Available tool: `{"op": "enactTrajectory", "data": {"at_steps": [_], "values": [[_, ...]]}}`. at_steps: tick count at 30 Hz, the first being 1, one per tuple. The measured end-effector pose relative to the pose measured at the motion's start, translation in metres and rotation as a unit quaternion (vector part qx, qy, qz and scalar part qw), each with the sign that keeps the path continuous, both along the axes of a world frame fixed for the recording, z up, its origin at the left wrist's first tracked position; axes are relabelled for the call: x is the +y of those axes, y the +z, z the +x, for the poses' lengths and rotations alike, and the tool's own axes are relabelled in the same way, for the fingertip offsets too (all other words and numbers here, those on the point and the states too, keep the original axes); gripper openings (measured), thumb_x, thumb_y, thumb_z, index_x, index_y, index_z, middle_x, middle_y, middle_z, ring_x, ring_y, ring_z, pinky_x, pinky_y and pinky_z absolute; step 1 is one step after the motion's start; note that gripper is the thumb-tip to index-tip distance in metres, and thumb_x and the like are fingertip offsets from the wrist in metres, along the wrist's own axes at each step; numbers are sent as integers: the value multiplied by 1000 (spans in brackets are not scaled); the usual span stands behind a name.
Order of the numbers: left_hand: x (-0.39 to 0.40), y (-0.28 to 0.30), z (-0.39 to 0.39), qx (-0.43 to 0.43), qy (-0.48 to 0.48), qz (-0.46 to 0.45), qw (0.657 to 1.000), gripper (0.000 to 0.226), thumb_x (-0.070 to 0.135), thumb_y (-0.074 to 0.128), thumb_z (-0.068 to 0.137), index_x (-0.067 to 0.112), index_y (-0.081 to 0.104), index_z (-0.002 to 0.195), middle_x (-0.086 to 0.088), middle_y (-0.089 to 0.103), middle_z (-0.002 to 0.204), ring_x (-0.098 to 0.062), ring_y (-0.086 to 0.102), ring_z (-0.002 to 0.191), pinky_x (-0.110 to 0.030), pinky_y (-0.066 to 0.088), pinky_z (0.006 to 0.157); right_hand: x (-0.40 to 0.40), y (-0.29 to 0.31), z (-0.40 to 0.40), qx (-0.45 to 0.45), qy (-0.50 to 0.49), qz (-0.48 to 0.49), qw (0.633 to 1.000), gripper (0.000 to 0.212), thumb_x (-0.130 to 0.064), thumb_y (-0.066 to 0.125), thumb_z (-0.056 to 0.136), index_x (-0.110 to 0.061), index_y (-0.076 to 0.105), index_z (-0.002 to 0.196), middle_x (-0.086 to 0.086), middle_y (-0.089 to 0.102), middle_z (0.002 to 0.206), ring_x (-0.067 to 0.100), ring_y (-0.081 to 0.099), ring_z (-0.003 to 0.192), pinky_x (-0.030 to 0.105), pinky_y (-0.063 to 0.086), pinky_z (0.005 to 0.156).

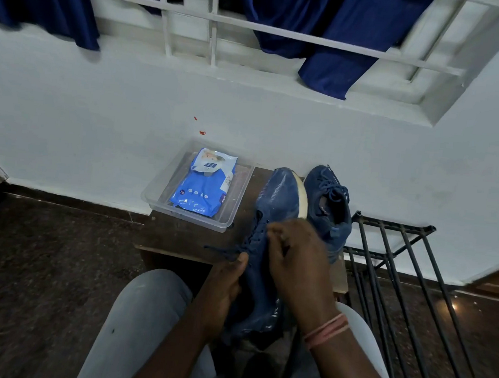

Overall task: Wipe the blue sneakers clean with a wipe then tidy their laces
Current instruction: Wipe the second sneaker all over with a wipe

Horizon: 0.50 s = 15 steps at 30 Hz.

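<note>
A blue sneaker (277,203) with a white sole lies tilted on its side across the small brown table (177,237) and my lap, toe pointing away. My left hand (225,283) grips its lower side, thumb up by the laces. My right hand (294,253) lies over the lace area with curled fingers that pinch a dark blue lace (228,248), which trails out to the left. The second blue sneaker (328,204) stands upright just right of the first, laces loose. No wipe shows in either hand.
A clear plastic tray (230,217) on the table's left holds a blue pack of wipes (203,187). A black metal rack (401,262) stands to the right. White wall and window grille with blue curtains behind; dark floor around; my grey-trousered knees below.
</note>
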<state>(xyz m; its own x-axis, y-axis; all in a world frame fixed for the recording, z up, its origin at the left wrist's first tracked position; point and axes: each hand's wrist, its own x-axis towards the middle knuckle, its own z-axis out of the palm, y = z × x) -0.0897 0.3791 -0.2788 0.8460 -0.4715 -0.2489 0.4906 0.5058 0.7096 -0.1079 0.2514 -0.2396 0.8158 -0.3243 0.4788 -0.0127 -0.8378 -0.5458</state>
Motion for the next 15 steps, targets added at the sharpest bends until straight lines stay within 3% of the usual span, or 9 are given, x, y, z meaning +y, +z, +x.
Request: {"op": "enactTrajectory", "data": {"at_steps": [2,5,10,15], "values": [[4,0,3,7,5,-11,1000,29,16,54,98,7,82,98,-18,76,109,-22,76,98,-28,61,75,14,-1,-12,14,43,31,998,12,-5,70,89,-16,73,91,-1,66,88,12,62,84,22,48,78],[6,-7,7,13,3,5,1000,33,16,46,99,2,76,104,-20,76,107,-23,76,95,-28,61,73,13,-4,-15,24,69,43,996,12,-7,72,88,-18,74,88,-4,66,85,10,63,82,26,51,75],[3,-9,4,-14,-19,35,999,41,23,60,97,-4,62,128,-25,69,125,-31,68,117,-31,59,87,-5,-4,1,11,-1,-14,1000,12,-1,70,88,-12,75,92,5,66,86,20,61,84,38,55,76],[9,-19,12,-29,-11,30,999,24,18,61,95,6,82,91,-17,77,99,-21,75,91,-27,61,76,9,1,-17,56,90,72,992,15,-8,73,87,-22,79,93,-11,72,92,0,65,85,18,53,80]]}}
